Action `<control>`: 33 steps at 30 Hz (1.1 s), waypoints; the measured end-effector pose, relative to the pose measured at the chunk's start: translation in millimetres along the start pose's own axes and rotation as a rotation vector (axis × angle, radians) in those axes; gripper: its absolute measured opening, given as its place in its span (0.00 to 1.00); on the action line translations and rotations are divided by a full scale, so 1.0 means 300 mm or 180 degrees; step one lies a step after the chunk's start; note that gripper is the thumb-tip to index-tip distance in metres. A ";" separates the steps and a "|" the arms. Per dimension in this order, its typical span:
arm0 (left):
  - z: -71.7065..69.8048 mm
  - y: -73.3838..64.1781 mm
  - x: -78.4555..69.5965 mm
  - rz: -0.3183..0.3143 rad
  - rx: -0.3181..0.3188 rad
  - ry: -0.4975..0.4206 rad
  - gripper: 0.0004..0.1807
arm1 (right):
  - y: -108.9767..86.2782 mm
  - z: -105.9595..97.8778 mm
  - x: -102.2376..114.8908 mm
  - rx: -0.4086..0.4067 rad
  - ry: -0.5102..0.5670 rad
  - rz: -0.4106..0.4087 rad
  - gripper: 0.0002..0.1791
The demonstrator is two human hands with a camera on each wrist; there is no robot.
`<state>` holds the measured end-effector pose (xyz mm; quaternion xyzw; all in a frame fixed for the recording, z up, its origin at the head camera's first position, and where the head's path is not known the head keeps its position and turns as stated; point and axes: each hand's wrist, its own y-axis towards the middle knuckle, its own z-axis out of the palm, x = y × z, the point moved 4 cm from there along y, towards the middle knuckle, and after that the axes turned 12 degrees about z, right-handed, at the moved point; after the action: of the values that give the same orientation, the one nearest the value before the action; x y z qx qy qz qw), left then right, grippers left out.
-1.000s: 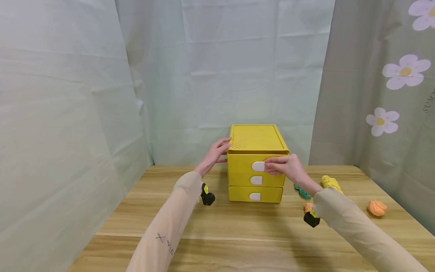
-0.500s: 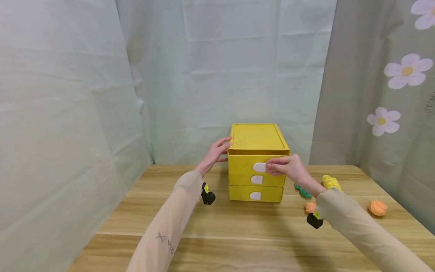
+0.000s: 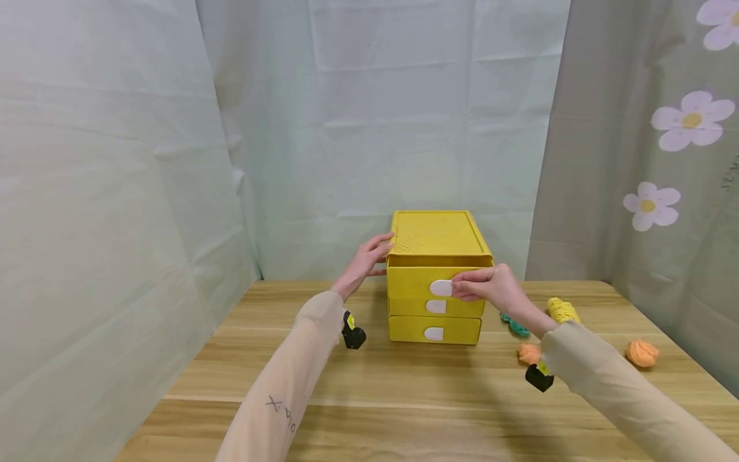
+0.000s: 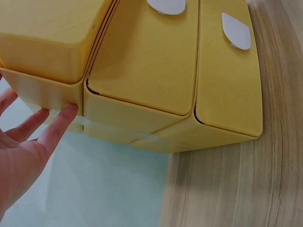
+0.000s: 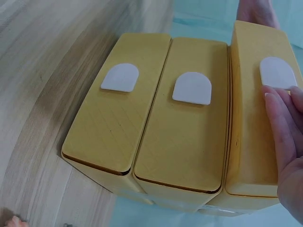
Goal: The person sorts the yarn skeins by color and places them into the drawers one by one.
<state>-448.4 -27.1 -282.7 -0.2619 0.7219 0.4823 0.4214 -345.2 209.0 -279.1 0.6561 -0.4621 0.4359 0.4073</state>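
The top drawer (image 3: 408,283) juts nearward from the cabinet (image 3: 439,234) on the table (image 3: 404,398); the right hand (image 3: 492,287) pinches its handle (image 3: 441,288), the natural purchase, while the left hand (image 3: 364,263), fingers extended, touches the cabinet's left side, presumably bracing it. Right of it lies yellow yarn (image 3: 562,310).

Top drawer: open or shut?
Partly open. The top drawer juts past the middle drawer in both wrist views; the head view shows a gap beneath the cabinet top. Right hand pinches its white handle.
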 end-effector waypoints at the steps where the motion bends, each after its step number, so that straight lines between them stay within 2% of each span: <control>1: 0.001 -0.003 -0.004 0.0050 0.0013 0.0012 0.26 | -0.001 0.001 0.001 0.0008 -0.0009 0.0003 0.14; 4: 0.000 -0.005 -0.004 0.0096 0.0024 0.0011 0.26 | -0.005 0.002 0.004 0.0026 -0.0041 0.0013 0.14; 13: -0.003 -0.003 0.002 -0.0068 -0.0062 0.0021 0.24 | -0.009 0.006 0.004 0.0067 -0.0062 0.0029 0.14; 18: -0.003 0.002 0.004 -0.0099 -0.0019 0.0049 0.24 | -0.014 0.003 0.006 0.0078 -0.0030 0.0013 0.14; 28: 0.013 -0.030 -0.078 -0.0135 0.0194 -0.0057 0.26 | -0.027 0.008 0.016 0.0119 -0.0030 0.0058 0.14; 33: 0.005 -0.014 -0.037 -0.0086 0.0085 -0.0001 0.25 | -0.028 0.007 0.013 0.0115 -0.0074 0.0031 0.14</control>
<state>-439.0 -27.7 -275.5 -0.2660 0.7247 0.4669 0.4314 -335.8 208.0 -277.0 0.6661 -0.4621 0.4386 0.3878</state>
